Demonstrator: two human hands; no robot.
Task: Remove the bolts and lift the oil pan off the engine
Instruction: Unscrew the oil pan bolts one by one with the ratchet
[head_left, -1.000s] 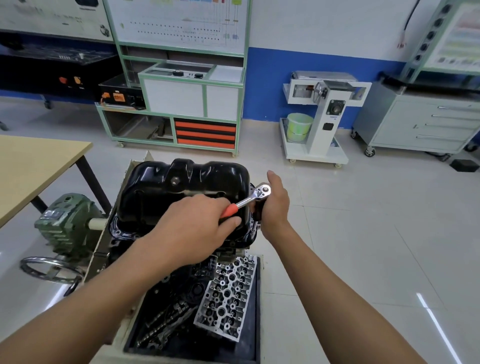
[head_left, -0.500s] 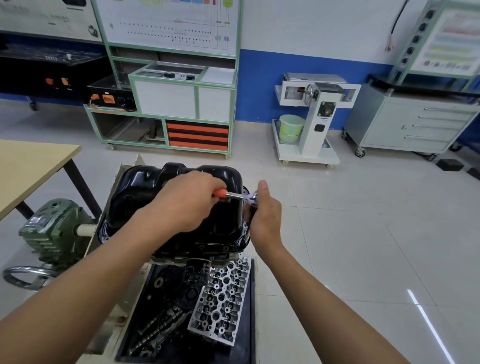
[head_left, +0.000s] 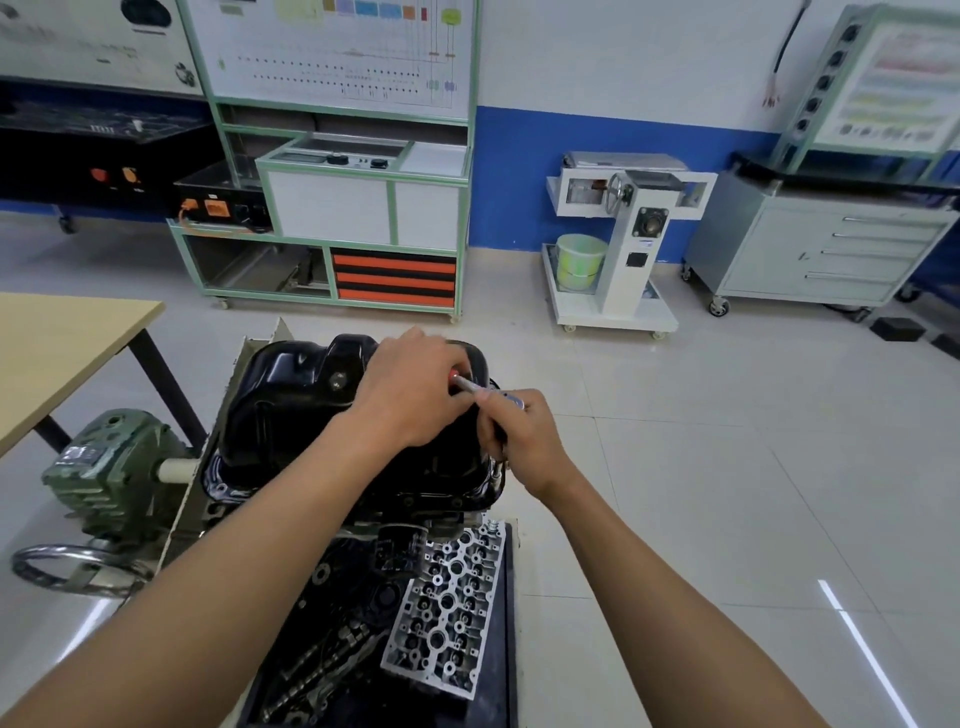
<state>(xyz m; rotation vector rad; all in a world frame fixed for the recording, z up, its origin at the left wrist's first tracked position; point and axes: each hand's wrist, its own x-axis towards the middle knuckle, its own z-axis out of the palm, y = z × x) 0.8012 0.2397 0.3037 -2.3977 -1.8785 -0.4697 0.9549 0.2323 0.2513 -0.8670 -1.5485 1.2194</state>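
the left hand (head_left: 415, 389) gripped the ratchet (head_left: 470, 385) handle; the right hand (head_left: 519, 436) curled round its head end. it needed holding square to the oil pan (head_left: 280, 405) rim.

I count two hands, left hand (head_left: 415, 395) and right hand (head_left: 524, 436), one ratchet (head_left: 470, 385), one black oil pan (head_left: 280, 405), one cylinder head (head_left: 449, 608), one wooden worktop (head_left: 57, 353), one green gearbox (head_left: 114, 467), one handwheel (head_left: 72, 569), one green bucket (head_left: 579, 260), three orange drawers (head_left: 395, 283)

glossy black oil pan (head_left: 291, 400), red-handled ratchet (head_left: 465, 383)
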